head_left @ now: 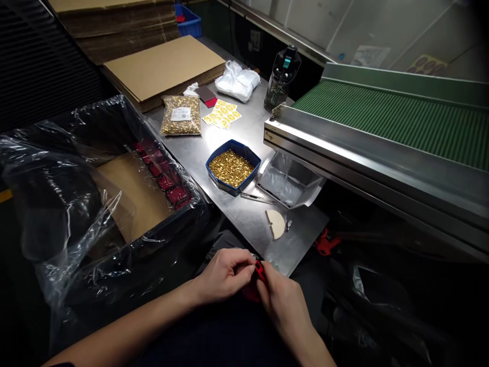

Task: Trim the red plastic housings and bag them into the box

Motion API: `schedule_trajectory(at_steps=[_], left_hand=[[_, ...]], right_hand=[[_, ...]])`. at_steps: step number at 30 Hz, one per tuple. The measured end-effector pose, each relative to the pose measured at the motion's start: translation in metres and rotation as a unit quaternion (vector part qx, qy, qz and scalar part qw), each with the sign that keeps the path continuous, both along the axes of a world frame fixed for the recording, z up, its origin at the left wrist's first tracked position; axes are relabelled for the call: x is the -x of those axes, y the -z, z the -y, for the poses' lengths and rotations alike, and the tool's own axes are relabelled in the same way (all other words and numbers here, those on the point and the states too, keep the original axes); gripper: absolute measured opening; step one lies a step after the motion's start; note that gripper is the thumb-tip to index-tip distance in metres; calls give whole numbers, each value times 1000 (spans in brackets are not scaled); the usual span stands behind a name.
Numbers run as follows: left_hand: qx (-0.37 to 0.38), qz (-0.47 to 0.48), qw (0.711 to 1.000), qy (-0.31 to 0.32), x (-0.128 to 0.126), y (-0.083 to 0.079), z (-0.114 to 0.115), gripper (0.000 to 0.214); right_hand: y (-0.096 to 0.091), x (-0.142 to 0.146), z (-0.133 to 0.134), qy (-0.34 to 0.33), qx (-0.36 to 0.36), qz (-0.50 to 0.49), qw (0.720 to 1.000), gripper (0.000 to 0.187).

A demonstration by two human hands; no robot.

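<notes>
Plastic-lined box (153, 235): dark red pieces (178, 194) line 1 side, apparently done; the cardboard (132, 191) alongside is exposed, so the batch looks incomplete. Beside the desk's (250, 216) near edge, the left hand (225, 275) and right hand (286, 293) grips both grasp 1 red piece (260, 271), apparently unfinished. Fingers hide most of it; film obscures the row's count.

Cardboard (164, 66) left, conveyor (344, 164) right of metal table (252, 120)

The cardboard lies stacked at the far left, a blue crate (192, 24) beyond it. To its right sits a white plastic bundle (237, 84); yellow-and-white sticker sheets (222, 114) lie nearer. A dark-topped bottle (278, 84) stands upright on the far side, near the conveyor's green ribbed belt (397, 117), with a socket (255, 40) behind.
</notes>
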State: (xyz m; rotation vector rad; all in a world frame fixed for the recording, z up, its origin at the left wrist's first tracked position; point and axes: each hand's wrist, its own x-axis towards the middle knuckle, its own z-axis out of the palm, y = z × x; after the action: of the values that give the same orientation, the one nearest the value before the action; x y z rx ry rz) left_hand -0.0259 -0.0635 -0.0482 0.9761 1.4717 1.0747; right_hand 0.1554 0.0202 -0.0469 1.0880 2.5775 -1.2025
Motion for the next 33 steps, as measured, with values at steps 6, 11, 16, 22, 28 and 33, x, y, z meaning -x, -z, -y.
schedule_trajectory(at_steps=[6,11,16,22,28,33], left_hand=[[-55,119,984,119,12,5,-4,41],[21,240,971,-4,2,27,10,44],[29,118,990,-67,-7,42,19,56],[33,23,998,-48,-9,40,23,63],[50,138,984,-98,11,44,25,61],[64,246,961,-110,14,42,26,63]], right_hand=[[-15,6,-33,67,228,-66,969,29],[2,-1,-35,146,291,-102,940,42],[12,-9,-13,221,175,-110,953,36],[14,-4,0,210,158,-147,953,25],[15,-16,-6,223,213,-165,937,27],[7,-3,-1,126,225,-118,959,21]])
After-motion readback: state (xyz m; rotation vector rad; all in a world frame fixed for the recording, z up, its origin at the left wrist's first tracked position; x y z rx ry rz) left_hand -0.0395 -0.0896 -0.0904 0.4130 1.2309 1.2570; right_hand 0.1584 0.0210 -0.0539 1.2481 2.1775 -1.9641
